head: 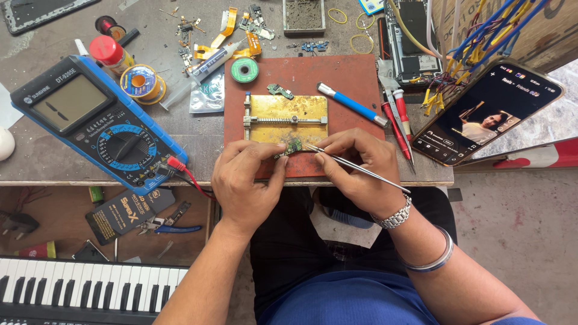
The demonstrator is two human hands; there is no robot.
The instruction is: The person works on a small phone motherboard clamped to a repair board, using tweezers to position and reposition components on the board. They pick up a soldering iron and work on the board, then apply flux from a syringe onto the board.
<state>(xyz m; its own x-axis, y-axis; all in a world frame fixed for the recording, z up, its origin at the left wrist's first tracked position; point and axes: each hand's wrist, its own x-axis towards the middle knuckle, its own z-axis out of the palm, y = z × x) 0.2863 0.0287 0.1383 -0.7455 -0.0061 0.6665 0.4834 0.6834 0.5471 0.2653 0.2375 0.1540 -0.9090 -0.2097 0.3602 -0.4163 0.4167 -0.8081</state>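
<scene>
Head view, looking straight down on a cluttered repair bench.

Small green circuit board point(293, 147): narrow, dark components and tiny gold contacts on top, lying at the front edge of a brass-coloured holder plate point(288, 118) with a sliding metal bar across it. Holder seated on a rust-red mat point(337, 78), which lies at the near edge of the table point(198, 141).

Left hand point(245, 180): fingers curled, thumb and forefinger pinched on the board's left end. Right hand point(355, 171): fingers closed around slim metal tweezers point(355, 168), held pencil-fashion, tips touching the board's right end. Metal watch and bangle on the right wrist.

Surface: grey, scuffed, stained. Blue multimeter point(96, 120) at left, dial toward the front, red probe lead plugged in near its lower corner. Solder spool point(140, 81) and red-capped bottle point(108, 51) just behind it. Green tape roll point(244, 70) at the mat's back left corner. Blue-handled tool point(352, 104) lying diagonally on the mat; red-handled screwdrivers point(398, 117) just beside it. Orange flex ribbons and loose board scraps toward the back. Smartphone point(487, 111) at right, screen lit, propped near a bundle of blue and yellow wires point(475, 48).

Below the table edge: open shelf with pliers, piano-style keyboard point(90, 289) at lower left, concrete floor at right.
</scene>
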